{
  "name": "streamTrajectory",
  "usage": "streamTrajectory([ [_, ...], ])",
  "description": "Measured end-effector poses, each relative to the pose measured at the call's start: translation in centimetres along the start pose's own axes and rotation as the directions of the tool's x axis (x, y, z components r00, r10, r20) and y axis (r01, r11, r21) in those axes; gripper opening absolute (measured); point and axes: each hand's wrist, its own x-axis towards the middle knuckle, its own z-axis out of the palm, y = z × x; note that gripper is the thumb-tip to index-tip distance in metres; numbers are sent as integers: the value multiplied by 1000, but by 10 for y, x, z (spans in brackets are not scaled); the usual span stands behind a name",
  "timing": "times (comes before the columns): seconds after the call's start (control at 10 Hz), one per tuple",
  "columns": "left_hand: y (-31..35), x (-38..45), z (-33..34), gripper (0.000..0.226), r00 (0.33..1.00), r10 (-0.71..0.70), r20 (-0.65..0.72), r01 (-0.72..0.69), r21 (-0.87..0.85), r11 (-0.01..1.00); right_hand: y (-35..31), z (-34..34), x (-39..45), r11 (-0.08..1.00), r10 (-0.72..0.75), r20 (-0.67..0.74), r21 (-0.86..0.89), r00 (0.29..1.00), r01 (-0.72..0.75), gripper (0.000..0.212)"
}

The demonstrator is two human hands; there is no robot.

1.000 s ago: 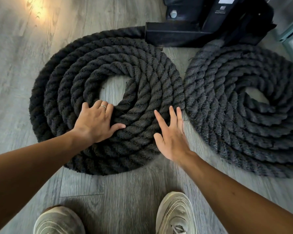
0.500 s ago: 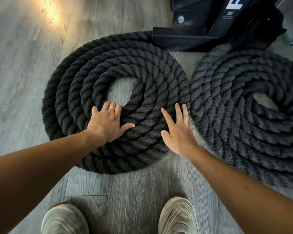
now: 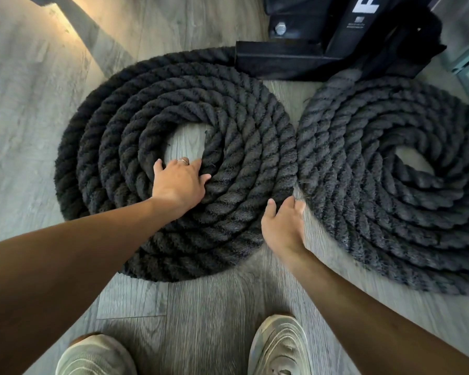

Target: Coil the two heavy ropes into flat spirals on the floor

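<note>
- Left hand lies flat, fingers spread, on the left rope's inner turns, gripping nothing.
- Right hand, loosely open and empty, sits at that coil's outer edge, just left of the right rope.

Both bare arms reach forward; the left hand lies palm-down, fingers spread, the right hand loosely curled.

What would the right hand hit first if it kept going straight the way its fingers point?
Probably the rope itself: the right hand points toward the spot where the left coil and the right coil touch. Which coil comes first is unclear; depth is hard to judge.
</note>
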Motion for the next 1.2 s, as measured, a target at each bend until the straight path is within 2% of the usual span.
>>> streamTrajectory([
  [0.1, 3, 1, 0, 56, 1000, -13, 9, 13, 12, 1000, 4, -8, 2, 995, -42, 39, -88, 998, 45, 51],
  [0.2, 4, 3, 10, 59, 1000, -5, 11, 5, -33, 999, 31, -49, 8, 936, -228, -48, -288, 972, 205, 56],
  [0.3, -1, 4, 16, 60, 1000, -24, 13, 26, -83, 996, 70, -83, 14, 879, -225, -171, -459, 959, 125, 76],
  [0.4, -3, 5, 19, 59, 999, -46, 25, 49, -129, 990, 123, -105, 17, 796, 50, -135, -592, 990, -121, 115],
  [0.5, 0, 5, 22, 59, 997, -83, 5, 82, -166, 983, 137, -101, 21, 734, 23, -107, -673, 994, -89, 117],
  [0.7, 20, 6, 22, 58, 985, -166, -36, 158, -180, 971, 143, -105, 35, 707, -105, -156, -706, 982, -37, 115],
  [0.8, 24, 5, 13, 59, 982, -191, -7, 187, -163, 969, 142, -108, 39, 718, -185, -180, -696, 966, 7, 114],
  [0.9, 20, 5, 3, 62, 980, -187, 66, 196, -165, 967, 140, -107, 39, 707, -181, -156, -707, 971, 18, 115],
  [1.0, 5, -5, -25, 69, 964, -91, 249, 143, -200, 969, 130, -113, 28, 693, -133, -113, -721, 985, 11, 116],
  [1.1, -1, -13, -60, 67, 957, 28, 288, 42, -234, 971, 116, -126, 22, 714, -69, -53, -700, 996, 12, 116],
  [1.2, -10, -36, -114, 52, 954, 137, 268, -94, -168, 981, 81, -150, 10, 752, -59, 80, -652, 995, 97, 100],
])
